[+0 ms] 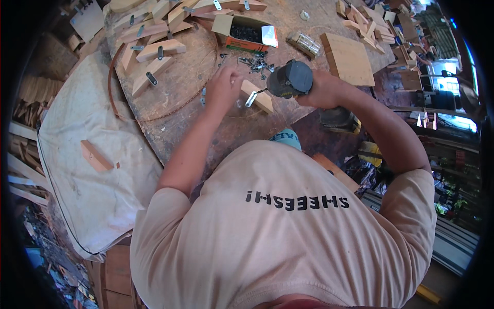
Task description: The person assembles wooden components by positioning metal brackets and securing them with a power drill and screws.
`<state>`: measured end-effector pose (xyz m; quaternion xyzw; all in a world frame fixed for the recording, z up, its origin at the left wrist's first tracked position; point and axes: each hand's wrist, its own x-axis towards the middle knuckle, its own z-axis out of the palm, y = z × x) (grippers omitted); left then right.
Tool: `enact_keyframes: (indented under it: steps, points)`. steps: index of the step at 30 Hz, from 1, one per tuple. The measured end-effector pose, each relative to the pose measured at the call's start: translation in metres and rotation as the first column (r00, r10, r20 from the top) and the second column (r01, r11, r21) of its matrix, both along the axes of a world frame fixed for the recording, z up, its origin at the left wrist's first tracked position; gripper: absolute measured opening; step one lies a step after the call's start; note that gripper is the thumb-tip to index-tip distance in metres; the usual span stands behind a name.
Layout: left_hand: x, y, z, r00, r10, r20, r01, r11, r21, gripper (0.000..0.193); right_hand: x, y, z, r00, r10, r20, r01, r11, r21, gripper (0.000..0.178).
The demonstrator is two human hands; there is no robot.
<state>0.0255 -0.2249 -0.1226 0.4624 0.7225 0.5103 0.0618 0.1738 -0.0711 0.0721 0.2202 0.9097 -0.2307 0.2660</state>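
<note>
My right hand (320, 88) grips a cordless drill (290, 79), its bit pointing left. The bit's tip meets a small metal plate (250, 99) with rounded ends, which lies on a short wooden block (264, 103) near the table's front edge. Just left of this block is my left hand (225, 87), its fingers curled and pressed together. What they hold, if anything, is too small to make out. Beyond the hands, loose dark hardware (256, 63) is scattered in front of an open cardboard box (247, 45) filled with small dark pieces.
Several wooden blocks with metal plates (160, 50) are piled at the table's (175, 98) far left. A flat wooden board (347, 59) and a clear packet (303, 44) lie right of the box. To the left, a pale cloth (98, 129) carries one wooden block (96, 156).
</note>
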Motion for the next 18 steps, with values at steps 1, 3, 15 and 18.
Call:
enact_keyframes:
  steps: [1,3,15,18]
  points:
    - [0.004,-0.009,0.002,0.989,0.033,0.141,0.002,0.971,-0.24,0.023,0.0,0.003,-0.004,1.0,0.005,0.005,-0.005,1.0,0.0,0.037]
    - [0.008,-0.012,-0.006,0.956,0.101,0.274,0.04,0.885,-0.463,0.026,0.002,0.009,-0.011,0.998,0.057,-0.005,-0.057,0.998,0.04,0.04]
    - [0.034,-0.005,-0.036,0.432,0.023,0.902,0.504,0.823,-0.262,0.022,-0.018,0.01,-0.001,0.991,0.109,0.08,-0.103,0.992,-0.068,0.047]
    - [0.033,-0.006,-0.041,0.297,0.038,0.954,0.498,0.847,-0.189,0.022,-0.015,0.016,-0.006,0.992,0.119,-0.036,-0.122,0.988,-0.092,0.04]
